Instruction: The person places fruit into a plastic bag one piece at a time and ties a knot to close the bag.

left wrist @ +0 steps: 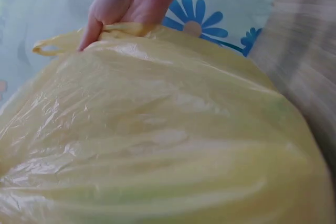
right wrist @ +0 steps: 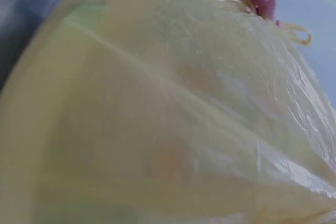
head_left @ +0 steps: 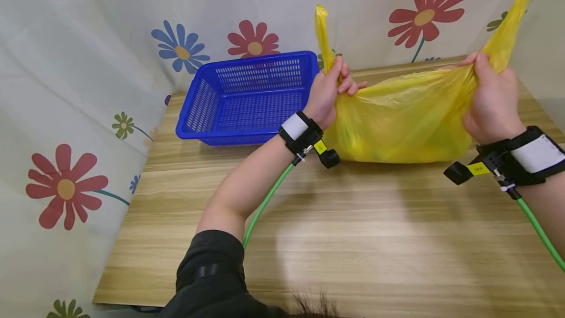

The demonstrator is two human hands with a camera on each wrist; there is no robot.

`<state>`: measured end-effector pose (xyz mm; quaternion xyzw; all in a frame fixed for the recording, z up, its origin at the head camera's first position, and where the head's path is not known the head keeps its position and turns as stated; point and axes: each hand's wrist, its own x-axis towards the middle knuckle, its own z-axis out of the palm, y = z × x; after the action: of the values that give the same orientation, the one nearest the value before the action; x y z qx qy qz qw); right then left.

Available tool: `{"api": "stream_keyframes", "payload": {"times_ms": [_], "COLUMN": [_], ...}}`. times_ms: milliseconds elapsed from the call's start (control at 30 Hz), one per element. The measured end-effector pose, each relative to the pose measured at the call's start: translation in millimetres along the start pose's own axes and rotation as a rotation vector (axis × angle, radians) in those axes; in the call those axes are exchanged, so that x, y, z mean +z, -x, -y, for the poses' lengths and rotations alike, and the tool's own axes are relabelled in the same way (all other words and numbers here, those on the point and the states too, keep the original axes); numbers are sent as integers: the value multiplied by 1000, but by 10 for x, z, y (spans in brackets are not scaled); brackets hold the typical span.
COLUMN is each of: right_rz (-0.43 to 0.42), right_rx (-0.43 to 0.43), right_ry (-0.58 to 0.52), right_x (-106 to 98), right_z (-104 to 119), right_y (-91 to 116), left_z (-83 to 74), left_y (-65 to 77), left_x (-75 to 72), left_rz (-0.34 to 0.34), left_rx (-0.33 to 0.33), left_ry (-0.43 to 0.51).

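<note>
A yellow plastic bag (head_left: 401, 121) hangs stretched between my two hands above the right part of the table. My left hand (head_left: 328, 90) grips its left handle, whose loop sticks up over the fist. The right handle is gripped by my right hand (head_left: 494, 94), with its end rising toward the upper right. Greenish and orange shapes show dimly through the thin plastic of the bag (left wrist: 157, 129) in both wrist views; what they are I cannot tell. In the right wrist view the bag (right wrist: 157, 103) fills most of the picture.
Left of the bag, a blue perforated plastic basket (head_left: 260, 112) stands at the back of the wooden table (head_left: 353, 239), with nothing visible inside. A curtain with flower prints (head_left: 66, 188) hangs behind and to the left. Green cables (head_left: 269, 200) run from both wrist straps.
</note>
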<state>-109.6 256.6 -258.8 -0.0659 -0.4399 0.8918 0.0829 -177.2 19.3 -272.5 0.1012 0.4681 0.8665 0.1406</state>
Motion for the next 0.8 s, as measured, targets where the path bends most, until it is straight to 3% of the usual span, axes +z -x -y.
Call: {"api": "stream_keyframes", "payload": {"times_ms": [167,267,367,567,800], "right_rz": [87,126,167,183,201], "right_rx": [59,121,138,132,164], "right_ry": [-193,-271,-250,-82,-26], "right_x": [67,62,82,152,150], "right_z": [6,-19,-77,-187,-204], "right_y": [-35,-30,-1,35,22], "left_z": [-3,46,95,189,235], "left_y": [1,-12,-2,73,86], "left_x": [54,67,88,121,126], "left_rz": [-21,-11,9,65,121], "left_rx": [-72,-82,-88,-83,-70], "left_ry": [18,-31,-127,-295,-358]}}
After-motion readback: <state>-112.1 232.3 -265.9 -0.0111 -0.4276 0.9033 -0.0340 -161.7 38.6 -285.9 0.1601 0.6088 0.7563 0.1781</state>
